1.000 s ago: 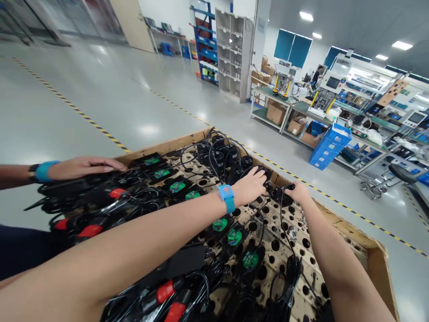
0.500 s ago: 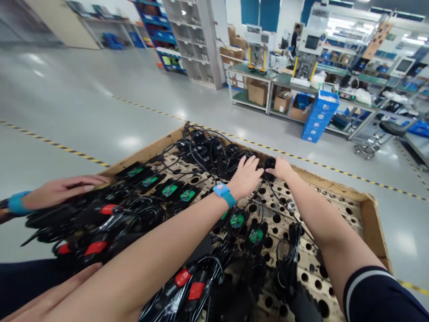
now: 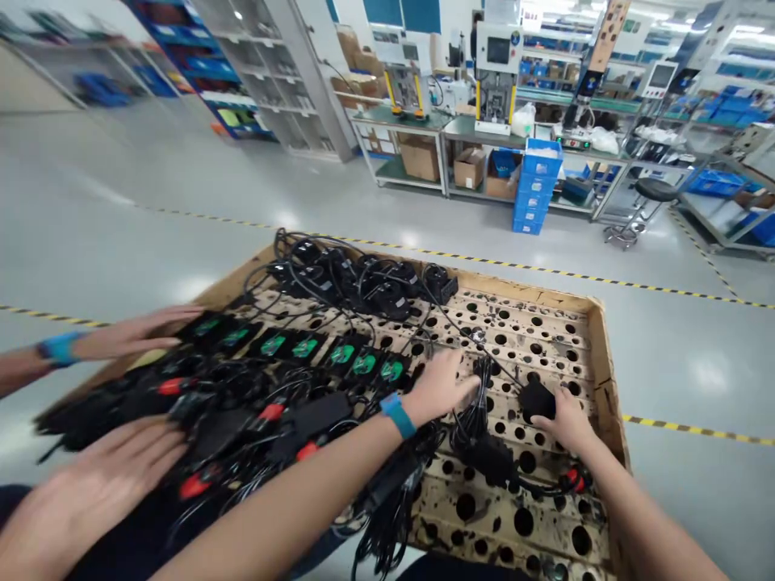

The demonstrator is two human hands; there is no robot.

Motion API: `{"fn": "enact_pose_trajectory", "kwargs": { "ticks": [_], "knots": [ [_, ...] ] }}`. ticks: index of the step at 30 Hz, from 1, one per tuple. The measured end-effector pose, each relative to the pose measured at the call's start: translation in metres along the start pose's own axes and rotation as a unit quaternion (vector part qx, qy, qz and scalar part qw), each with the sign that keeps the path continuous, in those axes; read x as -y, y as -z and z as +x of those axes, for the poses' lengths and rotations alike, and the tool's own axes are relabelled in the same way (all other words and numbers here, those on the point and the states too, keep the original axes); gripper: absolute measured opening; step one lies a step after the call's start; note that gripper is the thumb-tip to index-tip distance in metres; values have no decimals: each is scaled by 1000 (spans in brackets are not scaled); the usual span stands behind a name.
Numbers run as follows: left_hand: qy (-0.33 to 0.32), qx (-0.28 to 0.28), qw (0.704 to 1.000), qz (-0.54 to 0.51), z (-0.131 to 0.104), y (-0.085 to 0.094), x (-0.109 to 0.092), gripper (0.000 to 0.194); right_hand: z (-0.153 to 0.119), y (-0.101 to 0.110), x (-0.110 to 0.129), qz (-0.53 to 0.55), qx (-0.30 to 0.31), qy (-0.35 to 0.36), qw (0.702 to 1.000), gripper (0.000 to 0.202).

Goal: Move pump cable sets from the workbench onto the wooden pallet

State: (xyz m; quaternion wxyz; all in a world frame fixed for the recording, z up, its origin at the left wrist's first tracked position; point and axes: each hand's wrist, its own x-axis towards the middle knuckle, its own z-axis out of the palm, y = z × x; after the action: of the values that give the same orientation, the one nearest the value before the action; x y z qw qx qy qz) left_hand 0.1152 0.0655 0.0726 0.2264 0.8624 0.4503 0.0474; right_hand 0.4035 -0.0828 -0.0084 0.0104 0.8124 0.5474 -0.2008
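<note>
My left hand (image 3: 441,386), with a blue wristband, is over the board beside a coiled black cable bundle (image 3: 475,415). Its thumb stands apart from its fingers and I see nothing gripped. My right hand (image 3: 566,420) has thumb and fingers around the edge of a small black housing (image 3: 537,401) at the right of the board. A thin cable runs from that housing toward the round black units (image 3: 391,298) at the far edge. Black housings with green circuit boards (image 3: 342,353) lie in a row left of my left hand.
The perforated board (image 3: 514,323) has a raised wooden rim (image 3: 605,379). On the left, another person's two hands (image 3: 130,332) (image 3: 115,472) are over black adapters and cables with red connectors (image 3: 271,412). Beyond the taped floor stand workbenches and stacked blue bins (image 3: 536,190).
Both my hands have come back from the round units at the far edge, the right one with a black housing. The view has turned right. Another person's lower hand has moved onto the adapters.
</note>
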Motion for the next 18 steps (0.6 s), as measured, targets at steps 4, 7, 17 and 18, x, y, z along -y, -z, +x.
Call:
{"fn": "enact_pose_trajectory", "kwargs": {
  "ticks": [4, 7, 17, 18],
  "knots": [
    [19, 183, 982, 33, -31, -58, -29, 119, -3, -24, 22, 18, -48, 1, 999, 52],
    [45, 192, 977, 78, -49, -78, -47, 108, 4, -11, 27, 76, -55, 2, 996, 51],
    [7, 79, 988, 131, -60, -72, -76, 78, 16, 93, 49, 308, -143, 0, 941, 42],
    [-4, 55, 991, 120, -60, -71, -77, 77, 13, 105, 57, 326, -155, 9, 932, 42]
  ]
}}
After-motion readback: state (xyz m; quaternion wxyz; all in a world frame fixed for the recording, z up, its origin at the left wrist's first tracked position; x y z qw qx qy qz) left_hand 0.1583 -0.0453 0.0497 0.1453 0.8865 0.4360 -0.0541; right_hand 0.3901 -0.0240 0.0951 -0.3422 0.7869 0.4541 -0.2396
